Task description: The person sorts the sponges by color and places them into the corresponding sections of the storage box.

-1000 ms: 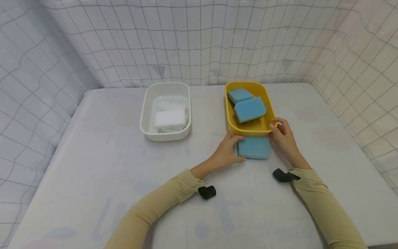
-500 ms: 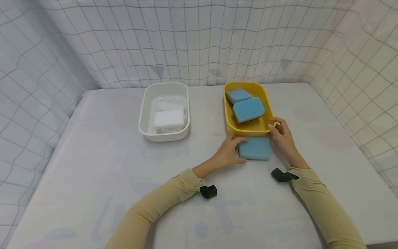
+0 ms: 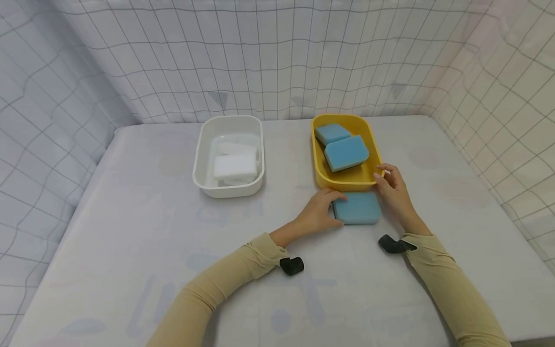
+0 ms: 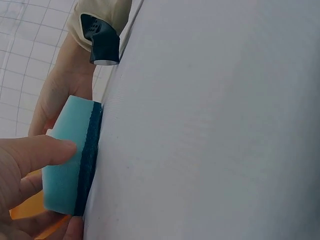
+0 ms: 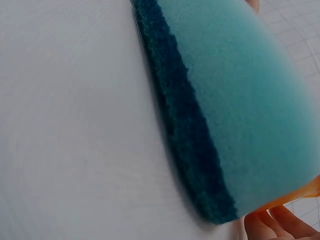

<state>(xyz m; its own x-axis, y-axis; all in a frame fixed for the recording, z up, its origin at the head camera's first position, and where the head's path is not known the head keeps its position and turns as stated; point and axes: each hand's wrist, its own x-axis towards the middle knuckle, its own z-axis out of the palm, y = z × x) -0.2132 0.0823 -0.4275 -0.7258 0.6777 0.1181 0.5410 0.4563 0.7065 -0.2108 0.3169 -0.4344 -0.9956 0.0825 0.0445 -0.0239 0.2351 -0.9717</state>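
Note:
A blue sponge [image 3: 357, 208] with a dark scouring layer underneath lies flat on the table, right in front of a yellow tub [image 3: 349, 185]. My left hand [image 3: 318, 212] grips its left end, thumb on the near side and fingers at the far side. In the left wrist view the thumb [image 4: 55, 151] presses against the sponge's light foam. At the tub's near right corner, my right hand [image 3: 395, 195] pinches the rim between thumb and fingers. Seen from the right wrist, the sponge [image 5: 240, 100] fills much of the view. Two more blue sponges [image 3: 347, 153] rest inside the tub.
To the left stands a white tub [image 3: 230, 192] with several white sponge-like blocks [image 3: 235, 166] in it. Grid-patterned cloth [image 3: 277, 58] hangs behind and at both sides of the white-covered table [image 3: 151, 217].
The sponge on the table has shifted slightly right and toward me, away from the tub's front, with my left hand on it. My right hand stays at the tub's corner.

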